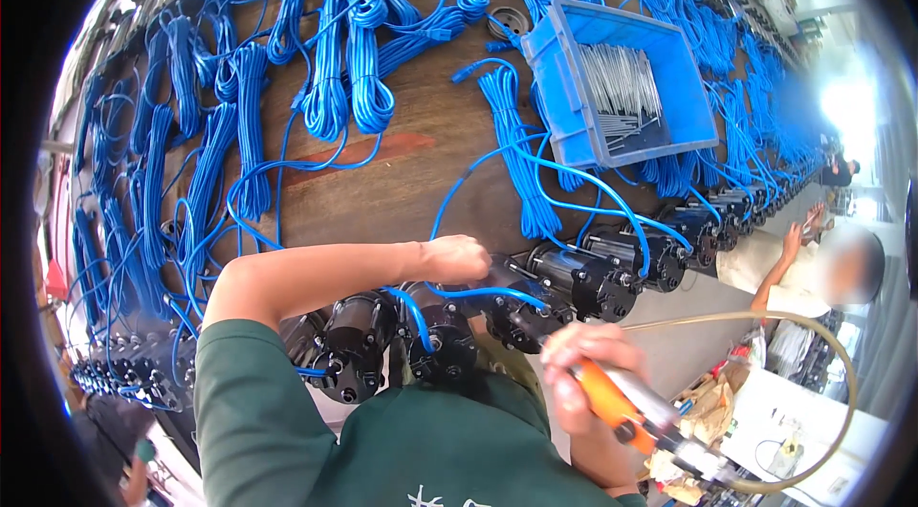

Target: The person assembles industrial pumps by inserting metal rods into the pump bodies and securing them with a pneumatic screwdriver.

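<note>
In my right hand is an orange and grey air screwdriver, its hose trailing off to the right. The tool's dark tip points at the end face of a black cylindrical motor on the table's near edge; contact cannot be made out. My left hand is closed in a fist at the back of that motor, and whatever it may grip is hidden. A blue cable runs into this motor's end. To its left sits another black motor, also with a blue cable.
Coiled blue cables lie across the brown tabletop. A blue bin of thin metal rods stands at the far right. More motors line the near edge. A co-worker is on the right, another person at lower left.
</note>
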Motion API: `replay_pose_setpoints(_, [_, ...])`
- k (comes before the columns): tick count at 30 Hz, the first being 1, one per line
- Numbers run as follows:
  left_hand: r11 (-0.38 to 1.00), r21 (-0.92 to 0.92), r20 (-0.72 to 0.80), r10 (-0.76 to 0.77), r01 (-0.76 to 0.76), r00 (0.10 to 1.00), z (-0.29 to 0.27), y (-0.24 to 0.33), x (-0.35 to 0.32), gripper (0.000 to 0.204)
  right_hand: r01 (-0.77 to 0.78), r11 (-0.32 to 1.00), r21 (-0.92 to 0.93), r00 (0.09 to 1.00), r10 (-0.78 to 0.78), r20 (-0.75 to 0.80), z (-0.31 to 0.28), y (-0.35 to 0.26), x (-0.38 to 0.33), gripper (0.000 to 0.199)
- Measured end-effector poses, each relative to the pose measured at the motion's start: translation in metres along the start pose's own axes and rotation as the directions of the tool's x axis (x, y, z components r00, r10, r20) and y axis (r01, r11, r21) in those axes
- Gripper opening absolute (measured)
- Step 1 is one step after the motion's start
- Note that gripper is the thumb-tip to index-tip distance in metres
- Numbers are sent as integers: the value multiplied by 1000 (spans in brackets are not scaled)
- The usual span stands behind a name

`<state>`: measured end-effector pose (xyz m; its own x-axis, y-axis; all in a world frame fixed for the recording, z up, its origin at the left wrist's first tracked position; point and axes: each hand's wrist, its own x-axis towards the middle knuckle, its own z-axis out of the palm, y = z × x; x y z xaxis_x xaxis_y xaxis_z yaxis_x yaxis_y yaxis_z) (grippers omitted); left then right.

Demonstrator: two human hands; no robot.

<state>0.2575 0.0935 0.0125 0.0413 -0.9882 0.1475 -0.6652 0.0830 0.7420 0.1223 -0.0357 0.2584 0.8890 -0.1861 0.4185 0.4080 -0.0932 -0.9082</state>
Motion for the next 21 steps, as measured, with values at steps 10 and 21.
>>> replay_pose_setpoints(10, [988,153,85,-22,9,996,-5,4,3,15,-54,993,-103,955,82,285,2,42,5,29])
replay_pose_setpoints(21, [993,58,102,-106,101,989,-28,28,-5,15,7,1000,13,917,-12,399,-5,47,11,35])
